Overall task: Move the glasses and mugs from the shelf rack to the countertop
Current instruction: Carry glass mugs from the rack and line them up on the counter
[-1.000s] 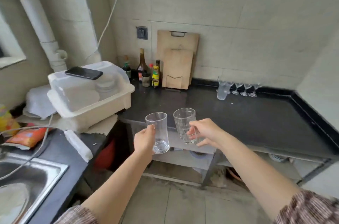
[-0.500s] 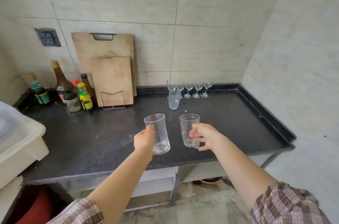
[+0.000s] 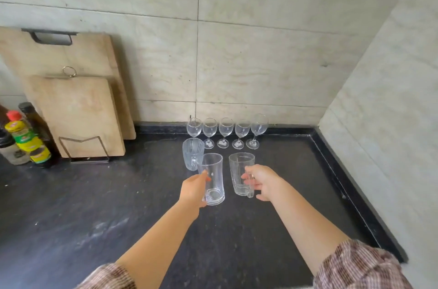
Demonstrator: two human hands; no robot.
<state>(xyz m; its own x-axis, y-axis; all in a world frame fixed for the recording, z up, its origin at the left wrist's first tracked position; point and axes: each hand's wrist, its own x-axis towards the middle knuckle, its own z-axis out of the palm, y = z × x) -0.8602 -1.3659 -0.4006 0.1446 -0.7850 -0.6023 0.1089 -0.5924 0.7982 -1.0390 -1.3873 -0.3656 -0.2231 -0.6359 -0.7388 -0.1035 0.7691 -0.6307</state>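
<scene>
My left hand [image 3: 193,190] grips a clear tall glass [image 3: 213,178] around its lower part, over the black countertop [image 3: 94,205]. My right hand [image 3: 263,182] holds a clear glass mug [image 3: 240,174] by its handle, just right of the tall glass. Both are upright; whether they touch the counter I cannot tell. Just behind the tall glass a frosted glass mug [image 3: 192,152] stands on the counter. A row of several wine glasses [image 3: 226,131] stands against the back wall. The shelf rack is out of view.
Two wooden cutting boards [image 3: 78,111] lean on the wall in a wire stand at the back left. Bottles and jars [image 3: 23,137] crowd the far left. The counter's raised black edge [image 3: 350,194] runs along the right wall.
I have stepped closer to the counter. Both hands carried the glass and the mug forward, toward the frosted mug and the wine glasses.
</scene>
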